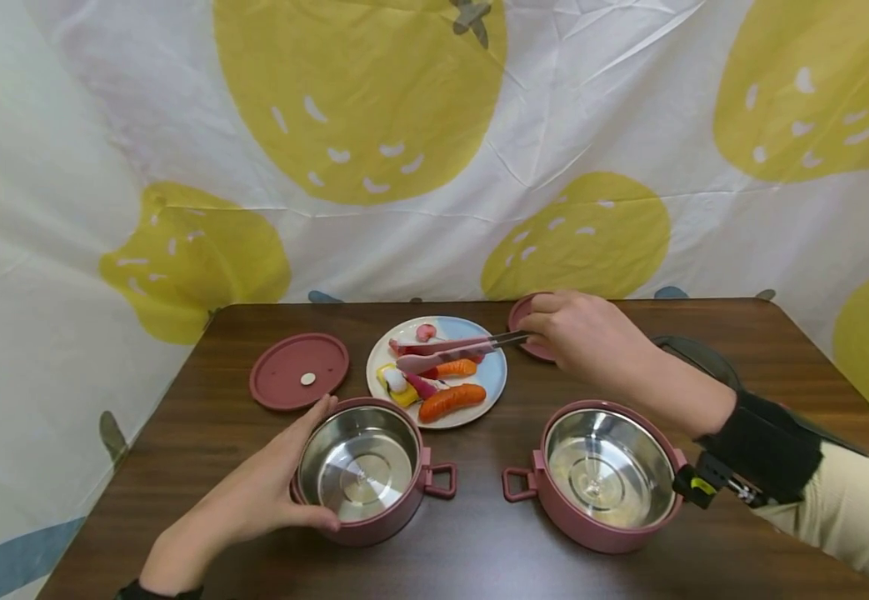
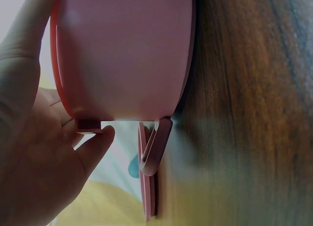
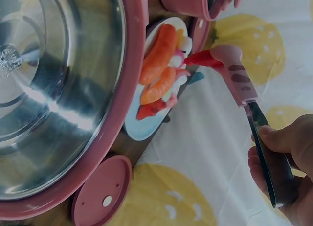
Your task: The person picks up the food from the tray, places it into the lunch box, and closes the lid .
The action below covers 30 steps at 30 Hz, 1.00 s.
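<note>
My left hand (image 1: 254,487) holds the left pink pot (image 1: 374,533) by its side, thumb over the near rim and fingers at the far side. My right hand (image 1: 587,337) grips a pair of tongs (image 1: 509,339) with pink tips, held over the plate (image 1: 496,387). In the right wrist view a red piece (image 3: 201,58) shows at the tips of the tongs; its kind is unclear. On the plate lie an orange-red sausage (image 1: 452,402), a smaller orange piece (image 1: 458,367) and several other food pieces, partly hidden by the tongs.
A second pink pot (image 1: 606,533) with a steel inside stands at the right, below my right forearm. One pink lid (image 1: 299,367) lies left of the plate, another (image 1: 521,310) behind my right hand. A patterned cloth (image 1: 434,250) hangs behind the table.
</note>
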### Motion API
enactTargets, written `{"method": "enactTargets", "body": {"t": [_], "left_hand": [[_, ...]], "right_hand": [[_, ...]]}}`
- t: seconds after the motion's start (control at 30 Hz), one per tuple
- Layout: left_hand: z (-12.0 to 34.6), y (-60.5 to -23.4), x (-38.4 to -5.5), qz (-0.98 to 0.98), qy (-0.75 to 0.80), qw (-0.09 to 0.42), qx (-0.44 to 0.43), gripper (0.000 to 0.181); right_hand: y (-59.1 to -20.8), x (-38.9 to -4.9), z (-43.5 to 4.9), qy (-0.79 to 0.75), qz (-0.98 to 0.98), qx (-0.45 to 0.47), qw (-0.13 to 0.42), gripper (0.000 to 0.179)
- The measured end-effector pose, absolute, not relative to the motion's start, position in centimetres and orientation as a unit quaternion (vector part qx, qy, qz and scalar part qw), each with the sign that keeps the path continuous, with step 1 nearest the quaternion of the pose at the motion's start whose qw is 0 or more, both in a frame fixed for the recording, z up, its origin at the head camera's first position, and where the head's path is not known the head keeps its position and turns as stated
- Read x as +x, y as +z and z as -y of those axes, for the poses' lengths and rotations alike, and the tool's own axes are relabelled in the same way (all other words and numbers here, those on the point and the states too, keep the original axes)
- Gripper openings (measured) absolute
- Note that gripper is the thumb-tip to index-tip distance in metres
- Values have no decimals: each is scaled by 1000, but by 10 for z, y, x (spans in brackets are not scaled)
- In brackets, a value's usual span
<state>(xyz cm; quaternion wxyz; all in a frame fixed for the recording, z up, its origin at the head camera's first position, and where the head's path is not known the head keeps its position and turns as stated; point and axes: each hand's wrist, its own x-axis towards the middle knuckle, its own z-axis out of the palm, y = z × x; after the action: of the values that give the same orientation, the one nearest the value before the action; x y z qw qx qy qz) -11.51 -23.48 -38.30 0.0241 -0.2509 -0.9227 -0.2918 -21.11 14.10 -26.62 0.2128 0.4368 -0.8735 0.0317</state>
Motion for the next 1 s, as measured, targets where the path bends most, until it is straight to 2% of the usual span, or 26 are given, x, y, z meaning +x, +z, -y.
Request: {"method": "enactTargets", "body": {"t": [0.37, 0.6, 0.77, 1.0], "left_hand": [[235, -385, -118, 916, -313, 21, -248, 133], [234, -386, -117, 911, -323, 29, -255, 134], [234, -386, -118, 913, -322, 22, -248, 133], [233, -386, -119, 913, -323, 21, -246, 133]], "right_hand": [[-256, -189, -125, 37, 842, 476, 252, 12], [-258, -173, -111, 24, 823, 513, 242, 15], [-265, -170, -102, 1, 807, 535, 250, 19], [-274, -171, -88, -76, 785, 549, 277, 17]]}}
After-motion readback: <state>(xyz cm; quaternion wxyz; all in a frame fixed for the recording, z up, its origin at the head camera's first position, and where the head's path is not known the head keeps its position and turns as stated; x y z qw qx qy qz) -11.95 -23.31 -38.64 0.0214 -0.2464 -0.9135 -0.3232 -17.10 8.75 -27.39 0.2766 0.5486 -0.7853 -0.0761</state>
